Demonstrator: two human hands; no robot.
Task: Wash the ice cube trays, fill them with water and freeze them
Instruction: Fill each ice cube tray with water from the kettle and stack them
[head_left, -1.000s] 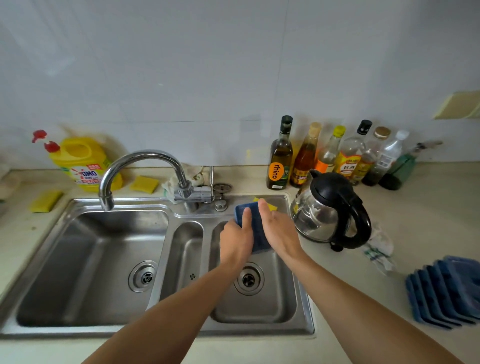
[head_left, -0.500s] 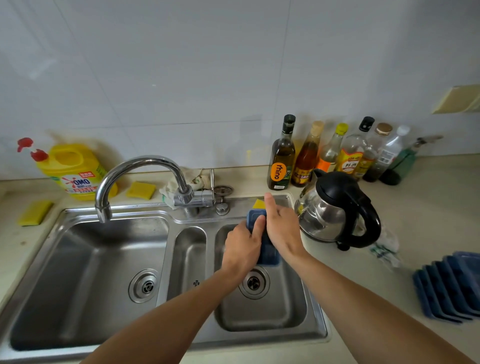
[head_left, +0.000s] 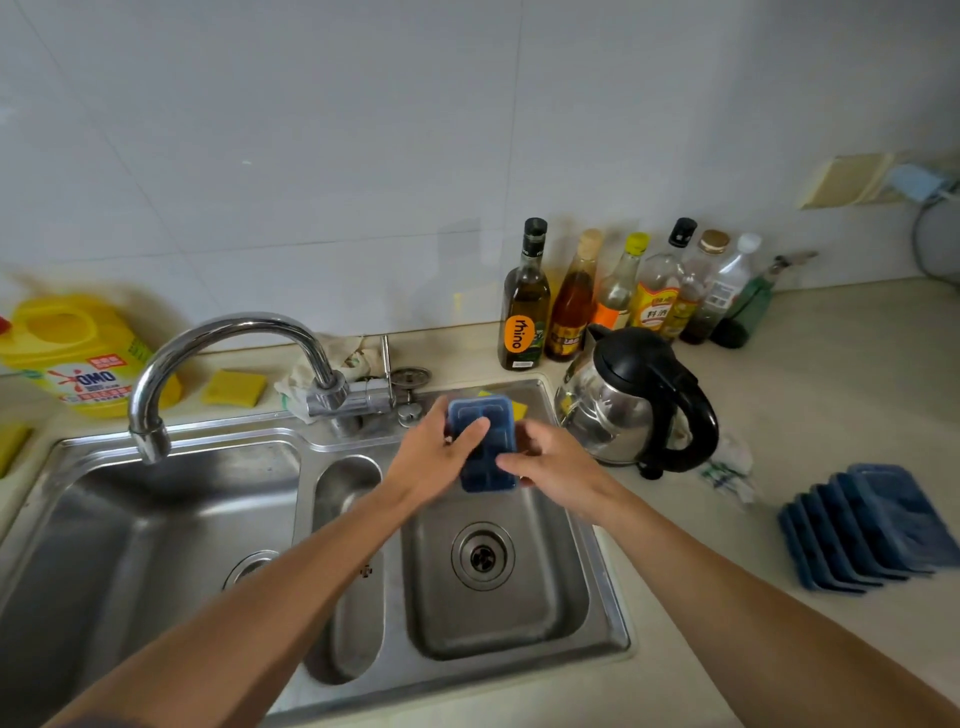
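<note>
I hold a blue ice cube tray (head_left: 483, 421) upright over the right basin of the steel sink (head_left: 597, 582), its cells facing me. My left hand (head_left: 436, 462) grips its left edge, thumb laid across the front. From the other side, my right hand (head_left: 550, 462) holds the lower right edge, fingers reaching over the front. A yellow sponge (head_left: 519, 408) peeks out behind the tray on the sink rim. Several more blue ice cube trays (head_left: 862, 530) lean in a row on the counter at the right.
The faucet (head_left: 156, 436) points over the left basin; no water runs. A kettle (head_left: 639, 400) stands just right of the sink, with several bottles (head_left: 524, 306) behind it. A yellow detergent jug (head_left: 78, 353) and yellow sponges (head_left: 234, 387) sit at the back left.
The tray has turned so its cells face me. My right hand slid from the tray's top down to its lower right edge. The camera has moved closer and tilted.
</note>
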